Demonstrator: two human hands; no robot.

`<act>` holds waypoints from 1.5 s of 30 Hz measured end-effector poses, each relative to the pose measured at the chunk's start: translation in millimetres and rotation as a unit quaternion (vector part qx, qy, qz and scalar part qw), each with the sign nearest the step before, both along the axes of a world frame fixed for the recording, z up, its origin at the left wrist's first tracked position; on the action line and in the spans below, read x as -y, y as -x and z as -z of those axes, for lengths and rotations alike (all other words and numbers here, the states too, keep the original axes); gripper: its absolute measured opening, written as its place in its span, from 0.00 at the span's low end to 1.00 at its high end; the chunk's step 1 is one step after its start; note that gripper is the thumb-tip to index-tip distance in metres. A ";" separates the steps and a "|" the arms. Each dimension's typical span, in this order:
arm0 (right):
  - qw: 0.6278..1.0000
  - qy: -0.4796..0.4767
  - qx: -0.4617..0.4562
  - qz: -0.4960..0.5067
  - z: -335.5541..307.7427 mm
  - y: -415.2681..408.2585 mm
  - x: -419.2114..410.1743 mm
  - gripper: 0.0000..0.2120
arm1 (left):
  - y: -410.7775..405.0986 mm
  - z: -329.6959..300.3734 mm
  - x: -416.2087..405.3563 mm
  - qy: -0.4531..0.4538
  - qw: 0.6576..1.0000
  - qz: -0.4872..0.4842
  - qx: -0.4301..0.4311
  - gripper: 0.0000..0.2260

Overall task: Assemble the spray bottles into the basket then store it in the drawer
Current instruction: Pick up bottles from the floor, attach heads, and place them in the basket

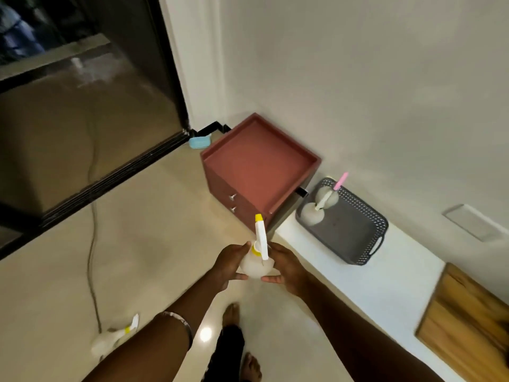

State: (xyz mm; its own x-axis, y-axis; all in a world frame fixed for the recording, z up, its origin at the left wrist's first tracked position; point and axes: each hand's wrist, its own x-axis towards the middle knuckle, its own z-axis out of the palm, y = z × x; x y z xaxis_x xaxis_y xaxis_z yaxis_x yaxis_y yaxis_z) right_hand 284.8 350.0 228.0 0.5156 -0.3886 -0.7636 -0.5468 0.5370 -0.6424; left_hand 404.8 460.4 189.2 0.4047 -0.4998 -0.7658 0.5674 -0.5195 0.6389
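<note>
No legible brand or writing appeared on any item. Spray bottle (257,264), translucent rounded plastic with a yellow-tipped white trigger head, sat at lower centre, held between left hand (230,264) and right hand (285,268), each grip curled against its sides. Grey perforated plastic basket (358,238) lay on the white table (371,285) at right, containing two similar bottles (321,205). Reddish-brown drawer unit (256,166) stood mid-frame. Another spray bottle (110,340) lay on the glossy floor, lower left.

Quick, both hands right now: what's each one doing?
Left hand: grip curled round the yellow-nozzle spray bottle.
Right hand: grip on the same bottle's other side.
</note>
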 end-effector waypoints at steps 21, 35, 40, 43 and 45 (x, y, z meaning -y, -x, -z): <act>0.940 -0.016 -0.065 0.334 66.7 109.6 234.6 0.07 | 102.4 53.3 320.4 -0.039 0.979 0.202 0.017 0.19; 0.954 -0.075 -0.103 0.270 193.4 113.7 308.0 0.22 | 121.5 158.0 369.8 -0.119 0.977 0.177 0.020 0.19; 0.953 -0.096 -0.095 0.270 203.4 111.2 313.4 0.22 | 118.8 163.9 377.9 -0.130 0.969 0.204 0.042 0.20; 0.952 -0.102 -0.087 0.276 207.7 107.5 314.2 0.24 | 117.1 164.2 378.8 -0.131 0.971 0.194 0.039 0.19; 0.952 -0.104 -0.083 0.276 211.5 106.1 313.3 0.23 | 116.0 167.4 378.4 -0.134 0.972 0.189 0.038 0.19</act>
